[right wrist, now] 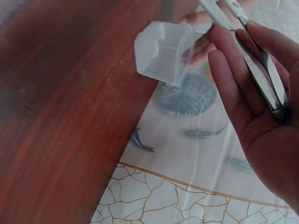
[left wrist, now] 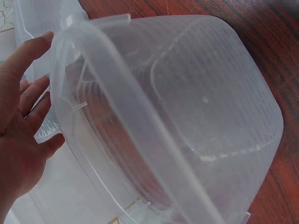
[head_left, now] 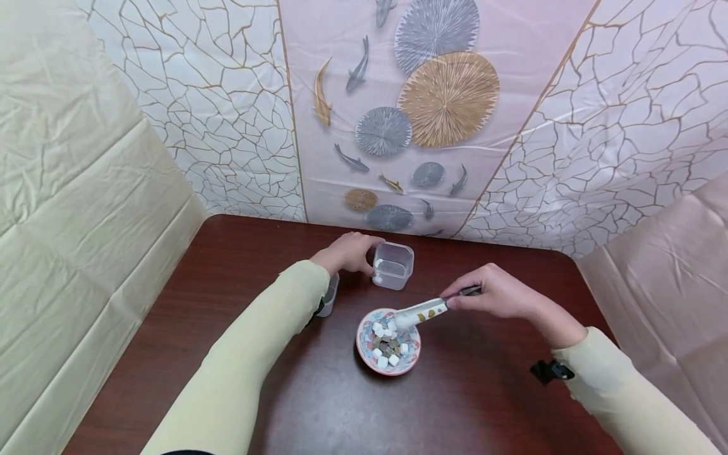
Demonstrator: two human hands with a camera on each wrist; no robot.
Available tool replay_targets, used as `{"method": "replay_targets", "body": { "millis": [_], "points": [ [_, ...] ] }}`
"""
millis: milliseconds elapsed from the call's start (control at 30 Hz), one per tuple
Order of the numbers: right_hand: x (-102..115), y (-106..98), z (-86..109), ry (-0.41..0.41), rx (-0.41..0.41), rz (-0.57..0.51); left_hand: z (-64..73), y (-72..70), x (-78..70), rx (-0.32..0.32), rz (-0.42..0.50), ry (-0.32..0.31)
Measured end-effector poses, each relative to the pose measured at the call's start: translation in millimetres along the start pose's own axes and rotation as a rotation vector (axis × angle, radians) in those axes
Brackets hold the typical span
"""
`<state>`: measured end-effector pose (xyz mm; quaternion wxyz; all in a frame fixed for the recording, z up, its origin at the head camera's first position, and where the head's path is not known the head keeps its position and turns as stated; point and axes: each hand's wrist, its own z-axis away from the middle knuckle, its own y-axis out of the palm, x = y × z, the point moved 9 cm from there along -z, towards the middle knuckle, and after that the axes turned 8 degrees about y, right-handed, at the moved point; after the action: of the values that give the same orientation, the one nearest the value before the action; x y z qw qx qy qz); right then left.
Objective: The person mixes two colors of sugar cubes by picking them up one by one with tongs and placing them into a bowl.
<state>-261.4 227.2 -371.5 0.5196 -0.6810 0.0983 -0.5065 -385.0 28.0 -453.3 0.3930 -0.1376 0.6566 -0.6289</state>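
Observation:
My left hand (head_left: 348, 251) is at the left side of a small clear plastic container (head_left: 401, 268), thumb and forefinger curved round its side walls. A few white pieces (head_left: 378, 278) show through that wall. My right hand (head_left: 497, 292) grips metal tongs (head_left: 423, 312) with pale, gold-patterned arms. The tongs slant down to the left, their tips over the far rim of a patterned dish (head_left: 364, 354). In the dish lie several white cubes (head_left: 383, 362) around brown pieces (head_left: 387, 345). White cubes crowd the tong tips; I cannot tell whether one is pinched there.
A second clear plastic container (left wrist: 205, 98) stands under my left forearm, partly hidden by the sleeve in the head view. The dark red wooden table (head_left: 239, 253) ends at a patterned cloth backdrop (head_left: 239, 126), with pale cloth hanging on both sides.

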Motion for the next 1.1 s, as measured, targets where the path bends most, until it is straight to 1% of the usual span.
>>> {"method": "replay_targets", "body": {
  "millis": [167,300,400,467,600,700,867,1100],
  "points": [
    [-0.8,-19.4,-7.3,0.014,-0.107,0.022,0.0,1.0,1.0,-0.006,0.002,0.002],
    [-4.0,-33.3,-17.2,0.035,-0.19,0.068,-0.6,2.4,2.4,-0.012,-0.009,0.004],
    [-7.8,-39.5,-27.1,0.05,-0.231,0.106,-1.5,3.3,3.2,-0.015,-0.009,0.005],
    [-10.8,-41.5,-34.8,0.061,-0.245,0.133,-2.0,3.6,3.8,-0.017,-0.002,0.001],
    [-17.0,-39.6,-50.8,0.086,-0.233,0.178,-2.4,4.0,4.8,-0.025,0.011,-0.007],
    [-21.3,-32.0,-63.0,0.077,-0.205,0.21,-1.5,5.6,6.5,-0.027,0.026,-0.014],
    [-22.5,-17.8,-78.7,0.026,-0.172,0.274,-0.6,5.9,8.2,-0.041,0.063,-0.016],
    [-17.2,-6.9,-94.2,-0.027,-0.151,0.331,1.7,3.3,10.1,-0.057,0.084,-0.008]
  ]
}}
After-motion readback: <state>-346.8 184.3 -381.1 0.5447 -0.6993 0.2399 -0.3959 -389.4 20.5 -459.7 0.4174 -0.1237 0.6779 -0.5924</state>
